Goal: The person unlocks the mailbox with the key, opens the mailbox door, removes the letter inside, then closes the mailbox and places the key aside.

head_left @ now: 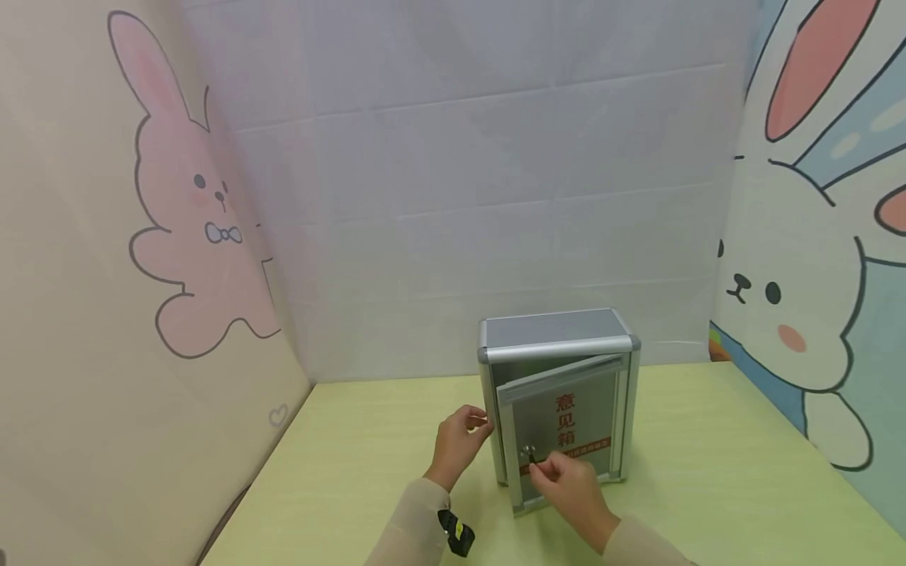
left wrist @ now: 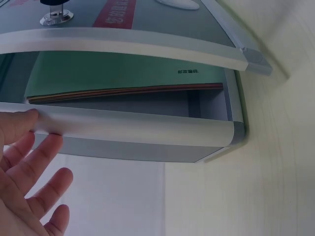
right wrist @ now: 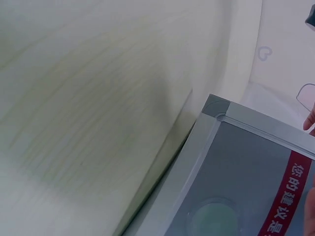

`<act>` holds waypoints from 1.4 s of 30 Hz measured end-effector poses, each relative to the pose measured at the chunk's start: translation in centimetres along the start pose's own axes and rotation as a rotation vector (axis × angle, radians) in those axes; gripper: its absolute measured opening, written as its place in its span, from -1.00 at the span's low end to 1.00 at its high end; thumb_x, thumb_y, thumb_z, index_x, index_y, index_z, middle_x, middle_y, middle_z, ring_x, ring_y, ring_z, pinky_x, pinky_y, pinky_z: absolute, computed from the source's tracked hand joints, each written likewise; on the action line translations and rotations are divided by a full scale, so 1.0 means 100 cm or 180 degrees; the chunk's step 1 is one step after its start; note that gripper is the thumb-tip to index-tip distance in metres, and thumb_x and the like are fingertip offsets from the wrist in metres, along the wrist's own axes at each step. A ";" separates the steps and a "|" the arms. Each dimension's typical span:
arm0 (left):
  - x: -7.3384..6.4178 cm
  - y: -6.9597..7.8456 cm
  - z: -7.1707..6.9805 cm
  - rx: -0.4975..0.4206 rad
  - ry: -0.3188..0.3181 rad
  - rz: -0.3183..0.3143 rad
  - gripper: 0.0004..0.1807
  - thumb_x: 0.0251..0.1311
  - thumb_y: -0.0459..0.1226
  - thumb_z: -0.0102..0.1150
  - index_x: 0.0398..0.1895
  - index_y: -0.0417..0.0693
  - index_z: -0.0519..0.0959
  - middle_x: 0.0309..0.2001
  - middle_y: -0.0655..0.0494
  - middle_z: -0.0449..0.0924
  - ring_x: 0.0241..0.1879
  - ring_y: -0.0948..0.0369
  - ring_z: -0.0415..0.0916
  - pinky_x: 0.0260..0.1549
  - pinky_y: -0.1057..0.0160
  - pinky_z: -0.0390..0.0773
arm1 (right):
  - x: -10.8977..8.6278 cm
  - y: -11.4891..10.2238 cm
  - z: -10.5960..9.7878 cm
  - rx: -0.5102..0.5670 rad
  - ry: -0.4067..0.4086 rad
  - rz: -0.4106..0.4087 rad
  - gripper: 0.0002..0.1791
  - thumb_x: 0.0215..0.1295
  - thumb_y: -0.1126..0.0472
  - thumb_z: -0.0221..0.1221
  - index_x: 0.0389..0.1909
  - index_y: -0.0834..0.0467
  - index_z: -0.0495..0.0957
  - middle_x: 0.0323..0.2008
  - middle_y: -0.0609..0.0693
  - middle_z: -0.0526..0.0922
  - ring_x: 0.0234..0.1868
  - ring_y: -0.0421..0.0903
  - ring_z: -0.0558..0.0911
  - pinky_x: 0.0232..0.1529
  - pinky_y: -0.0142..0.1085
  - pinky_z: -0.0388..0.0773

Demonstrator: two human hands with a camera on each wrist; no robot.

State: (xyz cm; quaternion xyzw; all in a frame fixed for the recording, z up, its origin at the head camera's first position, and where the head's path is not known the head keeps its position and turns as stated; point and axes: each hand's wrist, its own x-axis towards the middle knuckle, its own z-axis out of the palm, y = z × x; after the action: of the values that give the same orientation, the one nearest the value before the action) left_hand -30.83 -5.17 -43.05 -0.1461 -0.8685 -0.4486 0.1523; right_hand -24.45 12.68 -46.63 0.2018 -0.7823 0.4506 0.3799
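A grey suggestion box [head_left: 559, 328] with silver edging and red characters stands on the table, its front door [head_left: 594, 417] swung partly outward. My left hand [head_left: 458, 444] touches the box's left front edge with thumb and fingertips, the other fingers spread loosely. Between thumb and fingers my right hand [head_left: 575, 489] pinches a small key with a black head [head_left: 534, 459] at the door's round lock [head_left: 527, 450]. Behind the door, in the left wrist view, lies a stack of coloured papers, green on top [left wrist: 123, 71]. The right wrist view shows mostly the door's lower corner [right wrist: 216, 105].
The pale yellow table [head_left: 368, 440] stretches out on both sides of the box. A white cloth backdrop [head_left: 453, 196] hangs behind it. Side walls carry a pink rabbit [head_left: 191, 259] and a white rabbit [head_left: 800, 330]. A black strap [head_left: 456, 533] sits at my left wrist.
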 end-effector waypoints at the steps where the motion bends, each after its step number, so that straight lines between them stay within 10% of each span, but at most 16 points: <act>1: 0.000 0.000 0.000 0.0013 -0.0001 0.0016 -0.87 0.13 -0.33 0.30 -0.30 -0.21 0.59 -0.36 -0.04 0.70 -0.29 0.02 0.64 -0.25 0.00 0.55 | -0.001 0.001 0.000 0.0030 0.0024 -0.0032 -0.70 -0.22 0.51 0.31 -0.72 0.07 0.45 -0.76 -0.19 0.52 -0.70 -0.53 0.28 -0.73 -0.54 0.28; 31: -0.013 -0.007 0.006 0.0137 -0.0093 0.0011 -0.75 0.16 -0.39 0.23 -0.09 -0.28 0.63 -0.26 -0.06 0.71 -0.11 -0.08 0.61 -0.13 -0.06 0.52 | -0.013 0.003 -0.010 0.0438 0.0042 -0.0037 -0.69 -0.20 0.56 0.21 -0.69 0.07 0.41 -0.73 -0.12 0.54 -0.67 -0.52 0.31 -0.75 -0.54 0.28; 42: -0.015 -0.007 0.006 0.0174 -0.0059 0.0014 -0.75 0.12 -0.39 0.24 -0.11 -0.28 0.62 -0.28 -0.08 0.71 -0.10 -0.10 0.60 -0.13 -0.08 0.51 | -0.013 0.013 -0.016 0.0391 0.0117 -0.0499 -0.70 -0.31 0.53 0.21 -0.71 0.06 0.41 -0.78 -0.11 0.51 -0.71 -0.53 0.23 -0.77 -0.61 0.17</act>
State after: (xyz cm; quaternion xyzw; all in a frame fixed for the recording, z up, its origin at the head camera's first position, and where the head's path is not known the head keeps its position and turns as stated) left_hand -29.80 -5.20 -44.48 -0.1479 -0.8815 -0.4230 0.1492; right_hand -23.81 14.65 -47.85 0.2770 -0.7279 0.4702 0.4151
